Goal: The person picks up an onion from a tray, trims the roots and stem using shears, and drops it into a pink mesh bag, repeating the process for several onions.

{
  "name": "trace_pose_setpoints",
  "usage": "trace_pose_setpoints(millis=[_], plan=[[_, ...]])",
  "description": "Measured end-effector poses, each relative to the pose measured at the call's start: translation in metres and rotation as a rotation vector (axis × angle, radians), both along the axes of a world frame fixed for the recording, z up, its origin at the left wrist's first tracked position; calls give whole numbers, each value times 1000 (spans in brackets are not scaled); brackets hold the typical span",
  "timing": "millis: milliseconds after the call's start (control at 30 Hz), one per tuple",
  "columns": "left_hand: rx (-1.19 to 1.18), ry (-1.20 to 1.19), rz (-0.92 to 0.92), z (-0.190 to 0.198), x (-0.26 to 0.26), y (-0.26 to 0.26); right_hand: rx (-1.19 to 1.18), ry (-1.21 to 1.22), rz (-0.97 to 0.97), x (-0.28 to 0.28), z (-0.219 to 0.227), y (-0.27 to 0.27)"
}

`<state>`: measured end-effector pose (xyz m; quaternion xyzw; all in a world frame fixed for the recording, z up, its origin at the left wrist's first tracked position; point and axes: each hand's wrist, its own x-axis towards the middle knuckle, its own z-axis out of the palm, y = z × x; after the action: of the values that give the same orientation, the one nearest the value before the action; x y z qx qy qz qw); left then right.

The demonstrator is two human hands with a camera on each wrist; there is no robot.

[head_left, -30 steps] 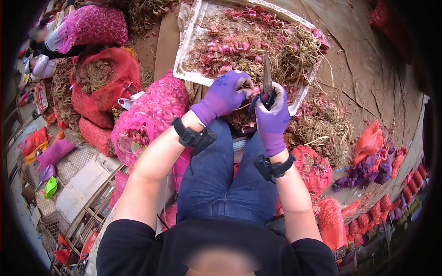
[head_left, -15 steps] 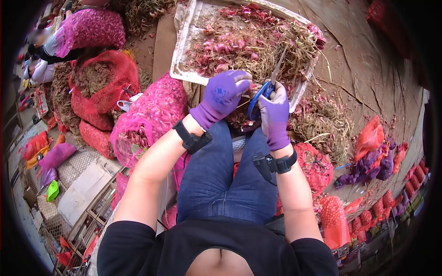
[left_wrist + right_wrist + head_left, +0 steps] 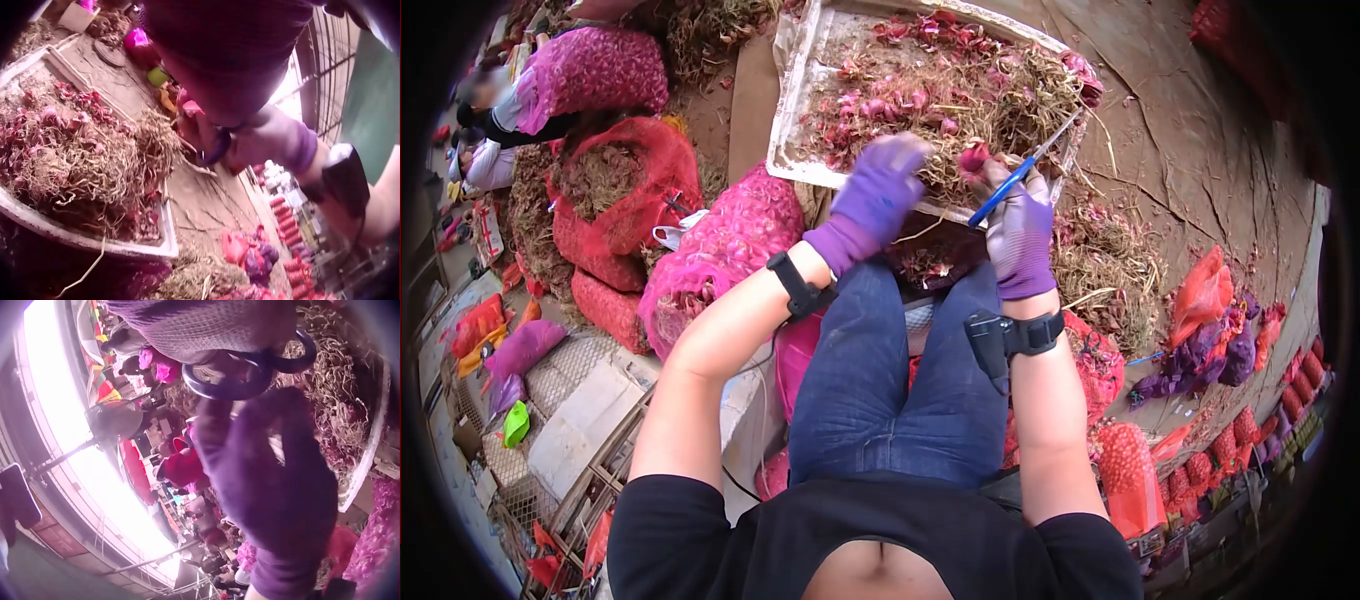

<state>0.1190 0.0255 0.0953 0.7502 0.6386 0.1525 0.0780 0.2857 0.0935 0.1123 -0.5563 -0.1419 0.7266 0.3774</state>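
In the head view my right hand [image 3: 1022,235], in a purple glove, holds blue-handled scissors [image 3: 1005,190], their blades pointing up and right. A red bulb [image 3: 974,160] is at its fingertips. My gloved left hand [image 3: 875,195] is motion-blurred, apart from the right hand, near the tray's front rim; no object shows in it. The right wrist view shows the scissors' dark finger loops [image 3: 231,387] beneath the right hand [image 3: 200,328], with the left hand [image 3: 269,481] beyond. A white tray [image 3: 805,168] holds red bulbs, skins and dry roots [image 3: 1035,100].
A pink mesh sack of bulbs [image 3: 735,235] lies left of my legs, with red mesh sacks [image 3: 610,305] farther left. Dry root trimmings [image 3: 1115,265] lie right of the tray. Red and purple bags [image 3: 1200,345] are on the ground at right. People [image 3: 490,150] are at upper left.
My left hand has moved left, away from the right hand. My right hand has shifted right, and the scissors have tilted further right. The red bulb now shows by the right fingertips.
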Motion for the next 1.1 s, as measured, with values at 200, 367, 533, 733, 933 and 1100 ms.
trace_pose_setpoints(millis=[200,367,533,733,933,1100], plan=[[-193,-524,251,-2,11,9,-41,96,11,-1,1,8],[-566,-669,245,12,11,34,-14,-4,51,-7,-5,-4],[-406,-1077,291,-16,3,20,-105,111,29,0,8,1],[-709,-1029,318,-1,4,29,58,-64,43,1,-12,-4],[-790,-932,365,-7,7,26,-55,-59,184,7,11,4],[-699,-1081,263,15,17,25,25,-22,308,10,5,3]])
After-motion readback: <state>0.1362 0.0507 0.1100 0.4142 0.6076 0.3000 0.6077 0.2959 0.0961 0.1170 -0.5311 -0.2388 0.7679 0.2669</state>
